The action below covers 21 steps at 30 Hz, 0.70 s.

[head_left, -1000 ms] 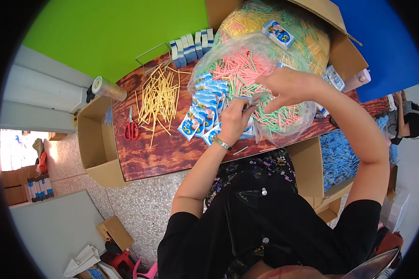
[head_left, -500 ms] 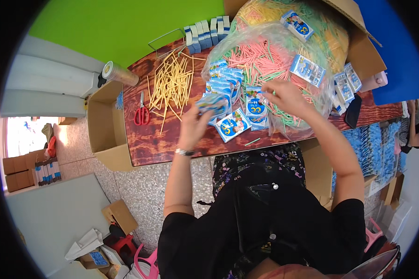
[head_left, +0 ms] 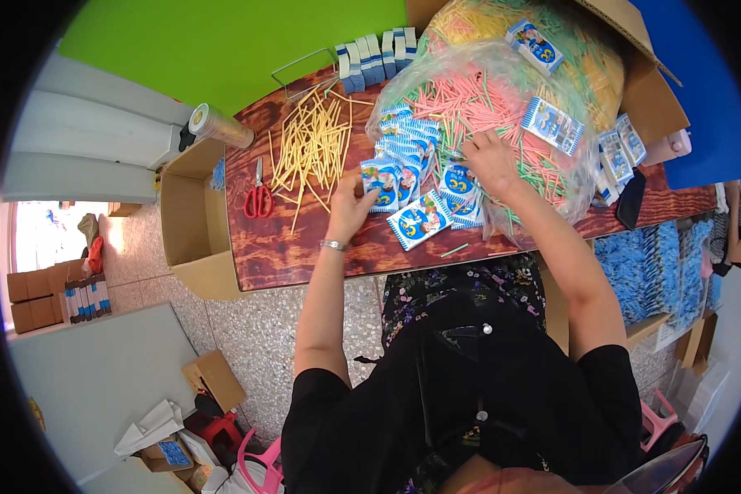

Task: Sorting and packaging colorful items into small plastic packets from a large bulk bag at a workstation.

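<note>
My left hand [head_left: 351, 207] grips the left edge of a blue-and-white packet [head_left: 380, 179], its thumb over the front. That packet lies against a pile of similar packets [head_left: 414, 142] on the table. To the right, my right hand [head_left: 491, 167] is closed with fingertips down beside another packet [head_left: 459, 183], at the edge of pink and green sticks [head_left: 459, 105] in a clear plastic bag [head_left: 391, 92]. What its fingers hold, if anything, is hidden. Nearest me lies a single packet [head_left: 420, 220], tilted, close to one loose green stick [head_left: 454, 250].
Loose yellow sticks [head_left: 311, 140] and red-handled scissors [head_left: 258, 198] lie left on the wooden table [head_left: 296, 267]. A clear cylindrical tub [head_left: 221, 126] stands at the far left. Behind the bag is a cardboard box [head_left: 646, 103]. A dark phone-like object [head_left: 631, 199] lies at right.
My left hand has brought its packet down to the right onto the pile's left side. My right hand has moved slightly, its fingers now lower among the sticks. The view has shifted a little.
</note>
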{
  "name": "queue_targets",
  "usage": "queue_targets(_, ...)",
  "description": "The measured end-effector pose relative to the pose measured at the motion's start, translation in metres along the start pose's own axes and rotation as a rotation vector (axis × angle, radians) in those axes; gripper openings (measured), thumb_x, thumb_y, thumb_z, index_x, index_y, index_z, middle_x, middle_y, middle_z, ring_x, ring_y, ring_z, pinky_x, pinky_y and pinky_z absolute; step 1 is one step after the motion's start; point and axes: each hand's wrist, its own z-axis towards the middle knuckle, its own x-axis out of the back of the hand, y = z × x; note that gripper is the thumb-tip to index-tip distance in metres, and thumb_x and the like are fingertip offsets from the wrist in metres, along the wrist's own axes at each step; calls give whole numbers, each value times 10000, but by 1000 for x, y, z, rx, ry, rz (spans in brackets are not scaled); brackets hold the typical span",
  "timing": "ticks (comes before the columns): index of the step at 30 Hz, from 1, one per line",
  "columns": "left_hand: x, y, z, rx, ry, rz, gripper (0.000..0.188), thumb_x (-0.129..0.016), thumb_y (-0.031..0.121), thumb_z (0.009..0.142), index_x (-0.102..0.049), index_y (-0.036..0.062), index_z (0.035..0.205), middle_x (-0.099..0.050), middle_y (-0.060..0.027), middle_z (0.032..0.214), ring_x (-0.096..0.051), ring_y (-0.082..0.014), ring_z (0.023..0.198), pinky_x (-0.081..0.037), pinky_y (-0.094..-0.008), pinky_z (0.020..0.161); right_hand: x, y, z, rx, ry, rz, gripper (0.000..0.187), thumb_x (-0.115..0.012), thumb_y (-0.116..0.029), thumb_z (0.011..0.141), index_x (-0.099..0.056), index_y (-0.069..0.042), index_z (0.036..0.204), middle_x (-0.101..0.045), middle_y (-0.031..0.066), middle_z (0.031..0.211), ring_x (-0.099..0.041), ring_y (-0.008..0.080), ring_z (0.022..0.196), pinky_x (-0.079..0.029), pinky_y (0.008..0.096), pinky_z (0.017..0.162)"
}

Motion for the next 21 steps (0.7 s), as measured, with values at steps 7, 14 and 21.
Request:
queue_targets(7,4,17,4,-115,-18,378,863,-850,191,651,-398,1,1361,-494,-213,1227,-503,-385,1107,-442,-408,950,23,-16,8,10,64,25,351,-736,-224,751,-592,-122,1054,-565,61,1072,-545,265,1052,-470,422,865)
queue_targets(14,-7,53,14,-196,30,621,849,-867,323,593,-486,12,1285,-526,-166,1059,-478,-354,1021,-416,-436,905,7,-27,73,-47,-9,246,392,-710,-168,797,-547,-45,1132,-554,182,1174,-529,367,1108,-464,454,912)
queue_targets(21,-1,43,10,-153,-88,385,867,-844,284,653,-413,-9,1346,-457,-199,1129,-445,-342,1061,-393,-404,951,6,-36,119,77,-170,429,204,-695,-114,763,-622,-87,952,-630,144,1046,-541,366,1105,-449,431,931)
